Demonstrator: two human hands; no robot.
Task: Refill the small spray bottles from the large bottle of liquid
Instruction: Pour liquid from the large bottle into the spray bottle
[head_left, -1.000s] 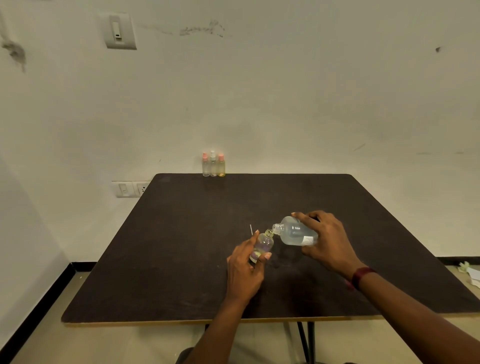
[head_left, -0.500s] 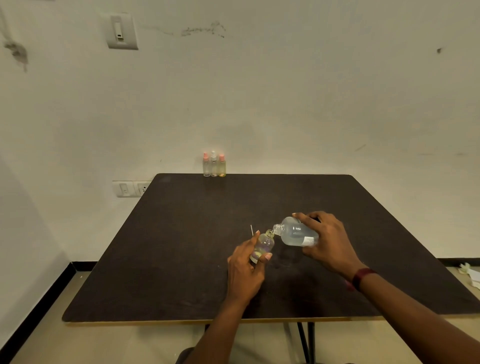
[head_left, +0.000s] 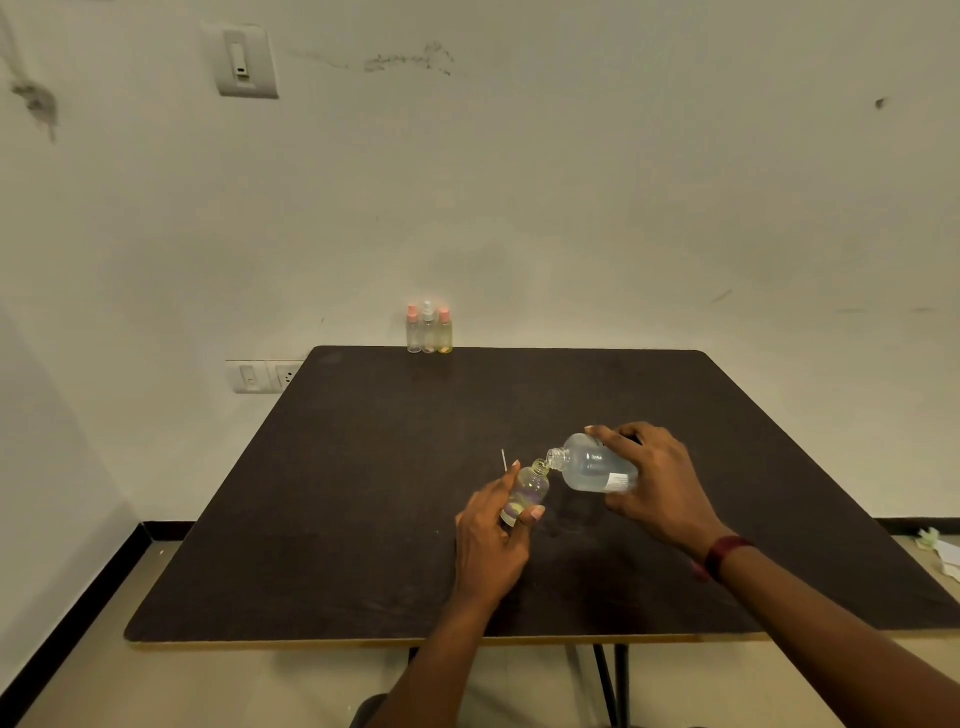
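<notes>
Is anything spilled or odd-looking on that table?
No spill shows on the table. The large bottle, in the right hand, tips mouth-to-mouth into the small bottle held by the left hand. Only a thin white stick beside them looks stray.

1 large bottle (head_left: 592, 470): clear, white label, uncapped, part-filled with clear liquid; tipped near horizontal in the right hand (head_left: 660, 488), mouth at the small bottle's mouth.
1 small bottle (head_left: 527, 488): clear, capless, tilted, gripped by the left hand (head_left: 493, 535).
3 small spray bottles (head_left: 429, 330): upright, a close row at the far worktop (head_left: 363, 519) edge; two pink caps, one pale.
</notes>
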